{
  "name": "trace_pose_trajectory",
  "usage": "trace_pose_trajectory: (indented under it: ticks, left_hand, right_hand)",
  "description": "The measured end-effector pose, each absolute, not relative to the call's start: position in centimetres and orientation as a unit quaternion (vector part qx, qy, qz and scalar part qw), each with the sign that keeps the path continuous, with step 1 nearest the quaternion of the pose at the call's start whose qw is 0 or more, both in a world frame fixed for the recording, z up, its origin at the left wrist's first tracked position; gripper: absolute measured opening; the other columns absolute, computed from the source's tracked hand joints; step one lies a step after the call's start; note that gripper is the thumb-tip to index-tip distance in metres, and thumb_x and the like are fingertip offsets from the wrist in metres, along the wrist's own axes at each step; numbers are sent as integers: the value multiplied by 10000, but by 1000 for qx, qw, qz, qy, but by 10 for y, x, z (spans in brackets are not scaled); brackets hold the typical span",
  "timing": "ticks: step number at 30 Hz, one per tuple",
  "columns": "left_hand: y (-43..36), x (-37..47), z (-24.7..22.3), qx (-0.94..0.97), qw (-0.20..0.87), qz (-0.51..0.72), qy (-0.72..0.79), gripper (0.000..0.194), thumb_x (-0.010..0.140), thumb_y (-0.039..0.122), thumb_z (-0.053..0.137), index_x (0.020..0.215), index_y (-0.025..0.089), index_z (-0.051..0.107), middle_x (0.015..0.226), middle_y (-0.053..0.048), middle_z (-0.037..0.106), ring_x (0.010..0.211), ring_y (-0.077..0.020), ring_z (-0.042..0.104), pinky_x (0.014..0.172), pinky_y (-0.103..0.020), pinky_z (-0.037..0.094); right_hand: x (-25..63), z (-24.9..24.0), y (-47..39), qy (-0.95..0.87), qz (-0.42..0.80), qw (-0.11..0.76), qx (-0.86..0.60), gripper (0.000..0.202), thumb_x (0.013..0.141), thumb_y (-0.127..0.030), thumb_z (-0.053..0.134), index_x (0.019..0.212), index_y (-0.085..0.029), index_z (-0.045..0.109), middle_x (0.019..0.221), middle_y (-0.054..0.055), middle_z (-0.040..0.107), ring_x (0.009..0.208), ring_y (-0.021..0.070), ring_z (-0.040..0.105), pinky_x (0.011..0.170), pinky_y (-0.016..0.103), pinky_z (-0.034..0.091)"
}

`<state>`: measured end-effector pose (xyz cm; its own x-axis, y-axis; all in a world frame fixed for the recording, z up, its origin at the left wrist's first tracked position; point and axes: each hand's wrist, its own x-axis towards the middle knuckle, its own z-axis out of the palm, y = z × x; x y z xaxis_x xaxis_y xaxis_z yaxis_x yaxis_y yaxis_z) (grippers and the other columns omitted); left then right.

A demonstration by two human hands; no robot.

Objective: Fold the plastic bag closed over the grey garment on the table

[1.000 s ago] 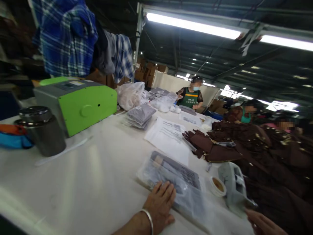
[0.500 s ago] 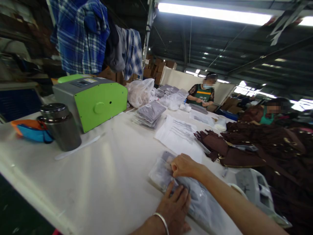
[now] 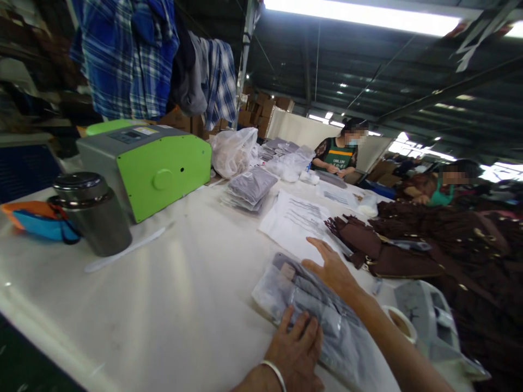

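Note:
A clear plastic bag with a folded grey garment [image 3: 314, 310] lies on the white table [image 3: 171, 294] in front of me. My left hand [image 3: 296, 351], a metal bangle on its wrist, presses flat on the bag's near edge. My right hand [image 3: 333, 269] hovers open over the bag's far side, fingers spread, next to a printed sheet of paper [image 3: 300, 220]. Neither hand grips anything.
A green and grey machine [image 3: 147, 166], a steel flask [image 3: 92, 212] and a stack of bagged garments [image 3: 251, 188] stand to the left and beyond. Brown garments [image 3: 429, 239] pile up at right, near a tape roll [image 3: 402, 324] and a grey device [image 3: 431, 321]. Two people work at the far end.
My right hand came in over the bag, touched its far corner, then lifted and opened toward the paper. My left hand stayed pressed on the bag.

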<state>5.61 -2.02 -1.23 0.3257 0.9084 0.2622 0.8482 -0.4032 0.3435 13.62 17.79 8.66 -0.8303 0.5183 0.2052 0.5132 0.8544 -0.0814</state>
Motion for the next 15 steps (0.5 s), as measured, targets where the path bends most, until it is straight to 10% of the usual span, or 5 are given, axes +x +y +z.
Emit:
trace_pose_trajectory:
  ticks: [6, 15]
  left_hand:
    - [-21, 60, -9, 796, 83, 221, 557, 715, 935, 546, 454, 1485, 141, 244, 1513, -148, 347, 1404, -307, 279, 1175, -568, 164]
    - [-15, 43, 16, 736, -46, 237, 632, 517, 916, 403, 572, 1360, 167, 454, 1431, -116, 482, 1358, -268, 390, 1143, -527, 304]
  right_hand:
    - [161, 36, 130, -940, 81, 96, -316, 613, 949, -492, 405, 1459, -154, 369, 1545, 121, 321, 1446, 284, 212, 1174, 520, 124]
    - [169, 38, 142, -906, 158, 147, -365, 588, 997, -486, 173, 1497, -200, 294, 1554, 60, 307, 1438, 179, 247, 1167, 416, 231]
